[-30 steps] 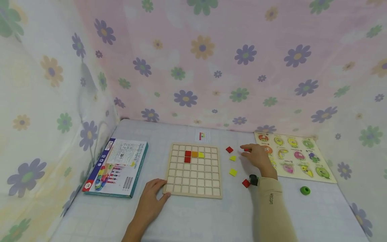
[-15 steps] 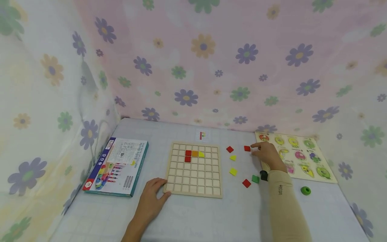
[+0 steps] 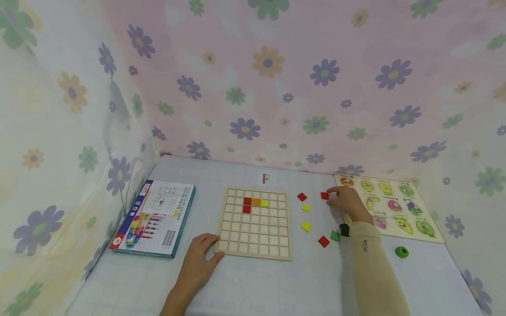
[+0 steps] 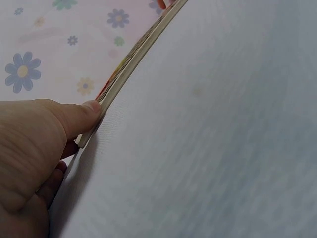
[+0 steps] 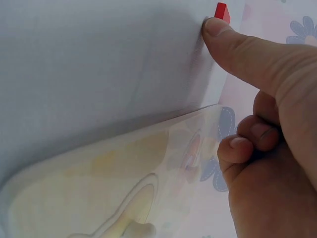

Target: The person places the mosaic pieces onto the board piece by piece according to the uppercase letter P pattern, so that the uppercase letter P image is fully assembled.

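Observation:
In the head view, my left hand [image 3: 199, 259] grips the near-left corner of a wooden grid board [image 3: 253, 256]. Its thumb lies along the board's edge in the left wrist view. Red, orange and yellow pieces sit in several upper cells of the board. Over to the right, my right hand [image 3: 349, 204] has its thumb and index finger at the right side of a red square tile [image 3: 324, 195] on the table. In the right wrist view, the thumb tip touches that red tile [image 5: 223, 12], and the other fingers are curled. The index fingertip is hidden there.
Loose red [image 3: 302, 197], yellow [image 3: 306, 226] and green tiles [image 3: 335, 236] lie right of the board. A picture card [image 3: 267, 178] is behind it. A boxed toy [image 3: 158, 219] lies left, a fruit puzzle board [image 3: 395, 206] right, near a green bead [image 3: 401, 252].
My right hand has shifted right, uncovering the red tile and the green tile nearer the front; it has barely moved in the last half second. My left hand stays at the board's corner.

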The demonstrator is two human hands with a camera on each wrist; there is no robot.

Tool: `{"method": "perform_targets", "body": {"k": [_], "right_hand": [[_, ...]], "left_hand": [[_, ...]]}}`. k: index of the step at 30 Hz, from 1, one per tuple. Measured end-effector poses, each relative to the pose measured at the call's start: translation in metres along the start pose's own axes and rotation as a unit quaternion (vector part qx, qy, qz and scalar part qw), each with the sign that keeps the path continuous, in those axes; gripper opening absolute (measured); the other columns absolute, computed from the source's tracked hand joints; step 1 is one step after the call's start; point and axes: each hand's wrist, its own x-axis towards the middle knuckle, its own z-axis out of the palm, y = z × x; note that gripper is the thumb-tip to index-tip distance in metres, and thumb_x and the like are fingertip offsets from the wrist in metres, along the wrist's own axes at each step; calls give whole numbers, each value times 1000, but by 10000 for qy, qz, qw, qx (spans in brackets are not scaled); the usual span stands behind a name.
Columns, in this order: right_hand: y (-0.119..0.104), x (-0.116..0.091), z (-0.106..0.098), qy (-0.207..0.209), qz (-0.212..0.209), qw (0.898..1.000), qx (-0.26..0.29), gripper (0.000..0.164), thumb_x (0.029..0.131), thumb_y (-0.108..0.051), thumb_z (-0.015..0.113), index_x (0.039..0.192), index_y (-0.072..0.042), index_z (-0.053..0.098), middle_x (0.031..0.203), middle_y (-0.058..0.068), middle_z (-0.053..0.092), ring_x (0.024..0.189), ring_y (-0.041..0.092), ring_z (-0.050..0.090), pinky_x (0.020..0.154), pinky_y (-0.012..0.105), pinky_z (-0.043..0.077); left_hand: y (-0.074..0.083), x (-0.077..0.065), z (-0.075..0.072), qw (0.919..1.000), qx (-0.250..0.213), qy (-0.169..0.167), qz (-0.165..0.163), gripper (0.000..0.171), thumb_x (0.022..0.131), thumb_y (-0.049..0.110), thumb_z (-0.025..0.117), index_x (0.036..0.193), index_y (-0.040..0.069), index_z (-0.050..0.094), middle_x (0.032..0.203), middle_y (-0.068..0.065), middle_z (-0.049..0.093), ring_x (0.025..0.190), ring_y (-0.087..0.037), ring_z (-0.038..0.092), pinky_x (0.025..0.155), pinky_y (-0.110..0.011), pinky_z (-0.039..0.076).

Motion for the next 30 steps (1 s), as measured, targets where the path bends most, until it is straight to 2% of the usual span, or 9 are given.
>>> {"method": "perform_targets", "body": {"k": [6,12,18,30], "right_hand": [[-2,0,0,-154,-93,9998,-111,40,96,-23,66,131,-6,67,132,31,61,121,47,57,98,61,54],[-8,1,-2,-244,-185,9994,-188,36,96,-21,62,128,-5,69,131,30,62,118,46,58,96,60,55],[-15,1,-3,-382,-62,9990,-245,39,89,-18,65,126,-5,69,130,27,63,109,39,58,91,56,56],[-11,5,-1,-361,-111,9980,-501,41,90,-25,68,126,-4,70,128,24,65,104,34,58,84,49,57]], "left_hand": [[-1,-2,3,10000,-16,-63,-50,48,86,25,83,131,17,68,138,-2,59,138,-27,50,118,-51,45],[-1,-1,3,9999,93,93,77,48,86,26,83,131,18,68,136,0,60,137,-25,51,117,-49,46],[-2,-2,1,9998,74,115,134,46,85,25,84,129,17,69,134,-2,61,135,-26,52,117,-49,46],[-1,0,0,9999,117,77,98,47,86,26,83,130,18,68,135,0,61,136,-24,51,117,-48,46]]}}
